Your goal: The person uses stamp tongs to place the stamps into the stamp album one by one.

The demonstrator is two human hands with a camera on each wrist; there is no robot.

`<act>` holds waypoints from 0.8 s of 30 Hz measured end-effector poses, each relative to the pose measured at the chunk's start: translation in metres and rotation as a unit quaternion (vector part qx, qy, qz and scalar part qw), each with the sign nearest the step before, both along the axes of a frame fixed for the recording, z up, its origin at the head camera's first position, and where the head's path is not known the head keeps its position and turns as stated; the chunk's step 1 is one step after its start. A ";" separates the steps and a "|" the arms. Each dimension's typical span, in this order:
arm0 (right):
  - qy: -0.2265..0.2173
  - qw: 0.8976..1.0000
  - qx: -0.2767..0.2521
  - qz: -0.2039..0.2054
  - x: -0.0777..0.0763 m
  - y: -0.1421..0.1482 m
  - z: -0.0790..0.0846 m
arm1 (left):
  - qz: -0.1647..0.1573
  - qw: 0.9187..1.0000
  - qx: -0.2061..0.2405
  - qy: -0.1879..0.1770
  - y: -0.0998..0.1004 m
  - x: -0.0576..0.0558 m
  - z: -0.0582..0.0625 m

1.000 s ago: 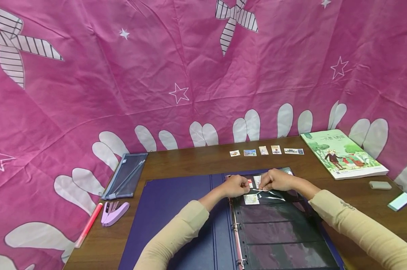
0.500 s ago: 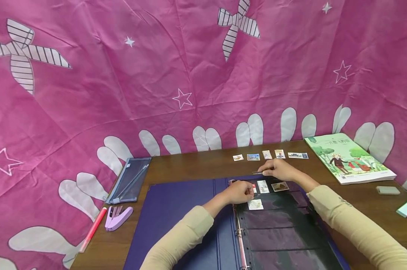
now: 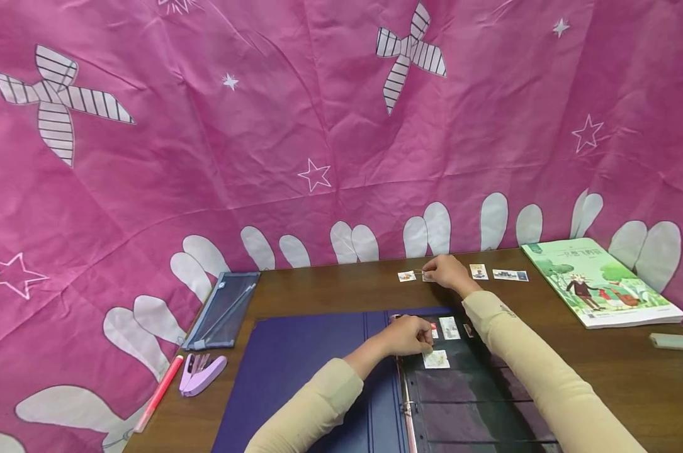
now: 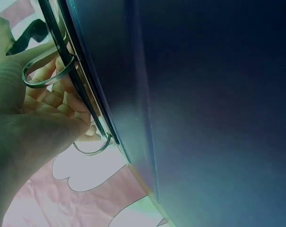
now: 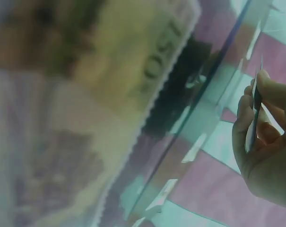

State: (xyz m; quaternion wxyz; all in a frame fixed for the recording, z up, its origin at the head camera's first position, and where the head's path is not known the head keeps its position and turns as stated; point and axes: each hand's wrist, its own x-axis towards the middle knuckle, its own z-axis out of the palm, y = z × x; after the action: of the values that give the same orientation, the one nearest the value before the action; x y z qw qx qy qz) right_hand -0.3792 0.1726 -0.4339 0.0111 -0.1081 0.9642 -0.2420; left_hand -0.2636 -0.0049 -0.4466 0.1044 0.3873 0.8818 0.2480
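Note:
In the head view my right hand is over the row of stamps at the back of the table. It pinches slim metal tweezers, seen in the right wrist view. A stamp shows partly under its fingers; whether the tweezers grip it I cannot tell. My left hand rests on the black album page, fingers loosely curled, by the metal rings. Near it in the page are a white stamp, a pale stamp and a partly covered red stamp.
More stamps, such as a long one, lie right of my right hand. A green picture book and a small pale block are at right. The album's blue cover lies left, beyond it a mesh pouch, lilac stapler-like tool and red pen.
Both hands worked at the top page pocket. My right hand then lifted away with the tweezers and moved back to the row of stamps. The left hand stayed at the page.

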 end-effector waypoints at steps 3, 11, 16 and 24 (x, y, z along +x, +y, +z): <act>0.003 1.000 0.003 -0.010 -0.004 0.003 -0.005 | 0.001 1.000 0.006 0.001 0.003 0.001 -0.002; 0.001 0.999 0.031 -0.006 -0.011 -0.006 -0.007 | 0.007 1.000 0.008 -0.003 0.002 0.002 0.000; 0.004 0.999 0.044 -0.009 -0.011 -0.012 -0.008 | 0.014 1.000 0.011 -0.018 0.001 0.004 0.000; 0.013 0.998 0.051 -0.022 -0.010 -0.011 -0.009 | 0.010 1.000 0.007 -0.011 0.002 0.005 0.001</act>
State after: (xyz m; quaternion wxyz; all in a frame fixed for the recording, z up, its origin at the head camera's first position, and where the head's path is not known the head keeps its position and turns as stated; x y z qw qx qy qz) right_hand -0.3891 0.1612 -0.4427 -0.0009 -0.0895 0.9774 -0.1913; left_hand -0.2586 -0.0033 -0.4458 0.1090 0.3762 0.8826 0.2599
